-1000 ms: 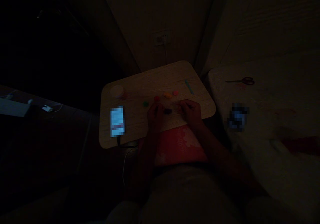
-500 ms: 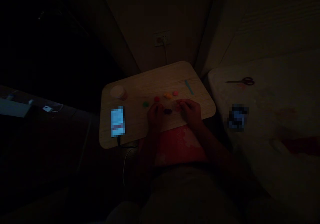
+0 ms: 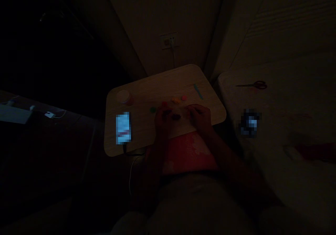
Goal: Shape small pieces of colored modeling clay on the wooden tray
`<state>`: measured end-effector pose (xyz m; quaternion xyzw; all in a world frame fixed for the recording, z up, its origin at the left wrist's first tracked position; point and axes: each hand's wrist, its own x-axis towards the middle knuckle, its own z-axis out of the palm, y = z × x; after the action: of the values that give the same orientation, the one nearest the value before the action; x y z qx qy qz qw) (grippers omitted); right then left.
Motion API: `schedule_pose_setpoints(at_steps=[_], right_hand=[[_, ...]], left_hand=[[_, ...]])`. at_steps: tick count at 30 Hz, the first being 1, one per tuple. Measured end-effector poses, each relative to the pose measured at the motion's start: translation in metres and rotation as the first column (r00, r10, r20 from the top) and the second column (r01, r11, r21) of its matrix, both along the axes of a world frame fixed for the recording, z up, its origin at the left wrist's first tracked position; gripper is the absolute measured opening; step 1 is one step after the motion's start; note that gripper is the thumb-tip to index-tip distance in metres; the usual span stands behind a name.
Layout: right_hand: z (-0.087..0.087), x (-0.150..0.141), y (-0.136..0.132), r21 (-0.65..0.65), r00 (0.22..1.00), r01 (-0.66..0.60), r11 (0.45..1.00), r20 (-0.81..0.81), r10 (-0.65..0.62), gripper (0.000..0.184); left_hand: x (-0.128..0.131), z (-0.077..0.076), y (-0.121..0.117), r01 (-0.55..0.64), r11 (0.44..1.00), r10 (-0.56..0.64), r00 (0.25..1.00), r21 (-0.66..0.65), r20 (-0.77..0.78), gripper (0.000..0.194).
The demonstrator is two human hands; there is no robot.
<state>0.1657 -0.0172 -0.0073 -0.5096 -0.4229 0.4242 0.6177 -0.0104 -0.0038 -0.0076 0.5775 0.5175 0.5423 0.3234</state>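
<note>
Moved since half a second ago: only slight finger shifts at my left hand (image 3: 162,121); the small soft-looking lumps have stayed put.
Meaning: I judge the handling remains fine fingertip work, close in.
Dark rounded lump (image 3: 176,116): on the pale wood-grain tabletop (image 3: 144,137), between my hands.
Left hand: fingers curled; I can't tell whether they grasp anything.
Right hand (image 3: 201,119): fingers bent near the thumb; grip contents too dim to tell.
Beyond left fingers: small red lump (image 3: 164,104), green lump (image 3: 153,109) farther left.
Beyond right fingers: pink round lump (image 3: 183,98), yellow-orange lump (image 3: 175,100), flat teal strip (image 3: 198,91).
Brands, writing: none legible; lit rectangular screen (image 3: 123,128) is pixelated.
</note>
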Motion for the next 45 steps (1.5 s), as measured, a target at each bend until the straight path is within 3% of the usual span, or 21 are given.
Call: schedule_pose_setpoints(at_steps=[6, 13, 21, 29, 35, 39, 45], right_hand=[[0.003, 0.003, 0.001, 0.131, 0.993, -0.006, 0.991, 0.122, -0.01, 0.02], [-0.005, -0.001, 0.003, 0.015, 0.999, 0.028, 0.999, -0.038, -0.028, 0.017], [-0.002, -0.001, 0.002, -0.003, 0.999, 0.039, 0.999, -0.025, -0.039, 0.014], [-0.002, -0.001, 0.001, -0.008, 0.998, 0.058, 0.998, -0.039, -0.058, 0.015], [-0.005, 0.001, 0.001, 0.002, 0.998, 0.058, 0.998, 0.011, -0.058, 0.014], [-0.007, 0.002, 0.002, 0.014, 0.996, 0.071, 0.997, 0.051, -0.071, 0.014], [-0.006, 0.0, 0.003, 0.05, 0.998, 0.053, 0.997, -0.027, -0.052, 0.021]], left_hand=[[0.002, 0.001, 0.0, 0.009, 1.0, -0.007, 0.998, -0.021, 0.065, 0.012], [0.002, -0.002, 0.0, 0.008, 1.0, -0.005, 0.995, -0.027, 0.096, 0.018], [0.002, -0.004, 0.002, -0.018, 1.0, 0.015, 0.99, 0.017, 0.14, 0.015], [-0.002, -0.009, 0.005, -0.091, 0.995, 0.091, 0.996, 0.034, -0.009, 0.015], [0.001, -0.001, -0.001, -0.094, 0.995, 0.094, 0.995, -0.02, 0.013, 0.007], [0.0, 0.003, -0.002, -0.112, 0.994, 0.112, 0.994, -0.003, -0.012, 0.016], [0.001, 0.0, -0.002, -0.116, 0.992, 0.122, 0.957, 0.04, -0.263, 0.014]])
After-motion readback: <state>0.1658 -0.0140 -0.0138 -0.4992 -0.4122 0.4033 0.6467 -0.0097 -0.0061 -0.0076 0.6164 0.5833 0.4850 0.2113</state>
